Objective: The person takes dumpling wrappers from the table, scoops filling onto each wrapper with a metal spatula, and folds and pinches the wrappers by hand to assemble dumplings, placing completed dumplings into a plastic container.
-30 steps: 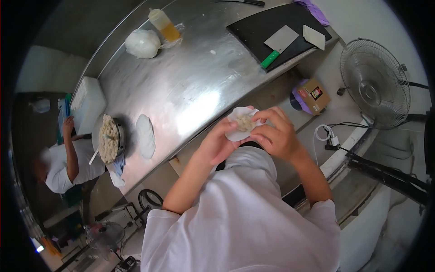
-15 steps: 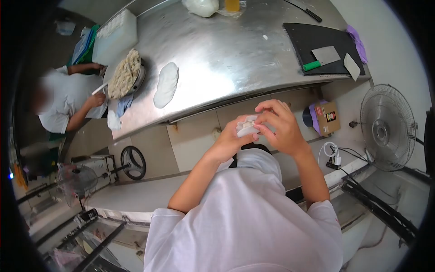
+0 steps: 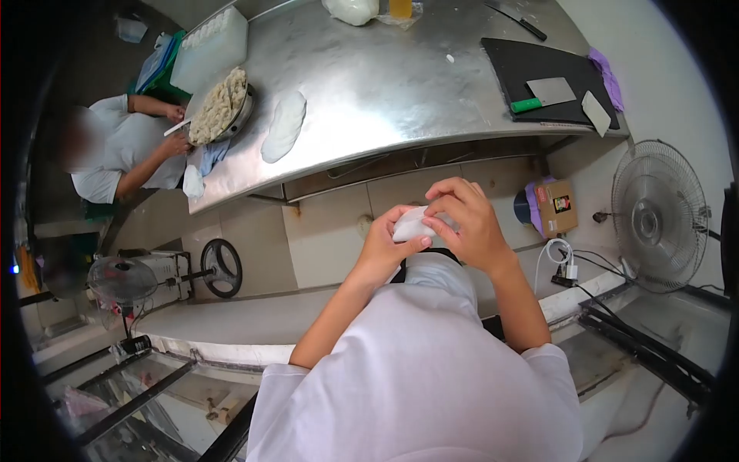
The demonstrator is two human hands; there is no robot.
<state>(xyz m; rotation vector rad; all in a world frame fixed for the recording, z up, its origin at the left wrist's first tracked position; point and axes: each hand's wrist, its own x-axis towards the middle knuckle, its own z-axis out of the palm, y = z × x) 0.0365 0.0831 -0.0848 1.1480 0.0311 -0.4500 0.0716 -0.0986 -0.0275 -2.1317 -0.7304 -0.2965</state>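
Between my two hands, in front of my chest and short of the table edge, is a white dough dumpling [image 3: 410,224]. My left hand [image 3: 382,245] cups it from the left and below, thumb along its lower side. My right hand [image 3: 464,223] pinches its right side with thumb and fingers, which hide part of the dough. No filling shows in it at this moment. On the metal table [image 3: 369,85] lies a long overlapping row of flat white dough wrappers [image 3: 284,127]. A pan of pale chunky filling [image 3: 219,108] stands left of them.
A co-worker [image 3: 127,146] at the left has both hands by the pan. Behind it stands a white tray box [image 3: 212,54]. A black board [image 3: 539,77] carries a green-handled cleaver [image 3: 543,94] and a white scraper [image 3: 596,114]. A fan [image 3: 654,215] stands at the right.
The dough piece, which showed filling in its opening, now looks folded over with a smooth side showing. Both hands shifted slightly left. The camera view tilted a little, and the co-worker's hands moved nearer each other.
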